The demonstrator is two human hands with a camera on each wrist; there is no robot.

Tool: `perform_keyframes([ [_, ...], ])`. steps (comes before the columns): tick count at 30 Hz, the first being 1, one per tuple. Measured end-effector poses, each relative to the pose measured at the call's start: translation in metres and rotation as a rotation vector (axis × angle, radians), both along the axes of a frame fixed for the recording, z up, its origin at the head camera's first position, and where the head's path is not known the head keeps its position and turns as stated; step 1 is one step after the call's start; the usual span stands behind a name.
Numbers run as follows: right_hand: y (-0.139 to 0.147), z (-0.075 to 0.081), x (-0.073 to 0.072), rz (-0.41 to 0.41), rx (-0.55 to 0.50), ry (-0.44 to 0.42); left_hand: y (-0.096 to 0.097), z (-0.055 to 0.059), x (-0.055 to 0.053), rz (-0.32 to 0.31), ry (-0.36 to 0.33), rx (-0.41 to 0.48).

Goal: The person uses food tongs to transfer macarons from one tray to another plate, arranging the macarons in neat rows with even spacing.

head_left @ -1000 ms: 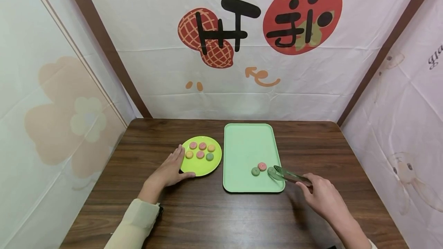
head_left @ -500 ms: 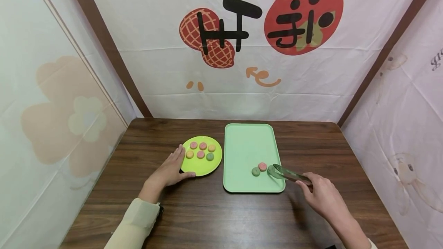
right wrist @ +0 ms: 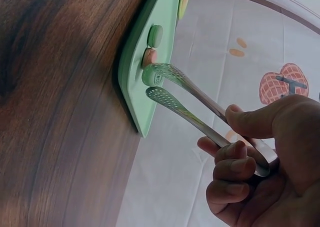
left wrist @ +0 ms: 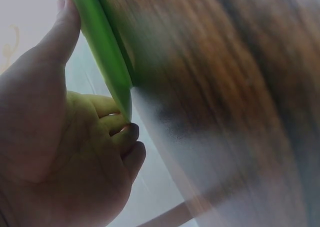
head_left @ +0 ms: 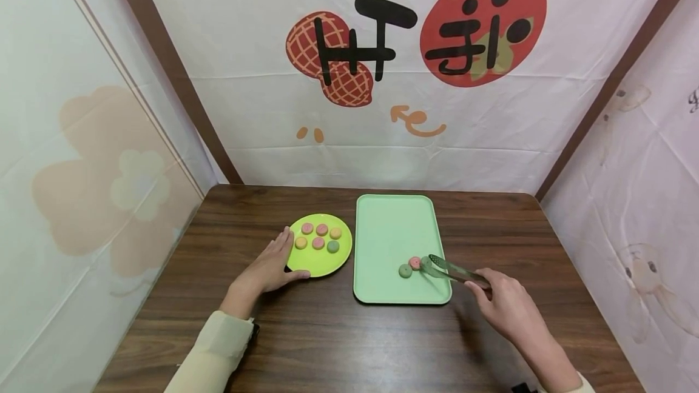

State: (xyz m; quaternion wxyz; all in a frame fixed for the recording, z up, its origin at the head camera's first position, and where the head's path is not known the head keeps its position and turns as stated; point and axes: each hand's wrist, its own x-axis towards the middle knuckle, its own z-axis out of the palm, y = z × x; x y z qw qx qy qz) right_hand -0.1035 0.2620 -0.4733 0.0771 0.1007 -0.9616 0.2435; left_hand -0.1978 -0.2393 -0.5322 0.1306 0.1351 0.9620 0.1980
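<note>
My right hand (head_left: 510,308) grips metal food tongs (head_left: 455,270) between thumb and fingers. Their perforated tips flank a green macaron (right wrist: 151,77) on the mint-green tray (head_left: 382,229). A pink macaron (head_left: 415,263) lies close against that one, and a second green macaron (head_left: 405,270) sits just left of it. On the left, my left hand (head_left: 264,268) rests at the rim of a lime-green round plate (head_left: 319,267), fingers extended along its side and thumb at the near edge. Several pink, yellow and green macarons lie on this plate.
The plate and tray stand side by side on a dark wood table (head_left: 338,344). A printed white cloth (head_left: 262,108) hangs behind the table's far edge, with more cloth at both sides.
The tongs have shifted slightly left and away from me, and the green macaron between their tips now sits closer to the pink one. My left hand has stayed at the plate.
</note>
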Motion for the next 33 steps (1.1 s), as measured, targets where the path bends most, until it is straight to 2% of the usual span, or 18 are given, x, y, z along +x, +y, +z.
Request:
perform_keyframes([
  [25,-0.018,-0.002,-0.019,0.027,-0.034,0.041,-0.001,0.000,0.000,0.002,0.002,-0.003],
  [33,-0.027,-0.008,-0.028,0.069,-0.045,0.106,0.000,0.000,0.000,0.006,-0.002,-0.005],
])
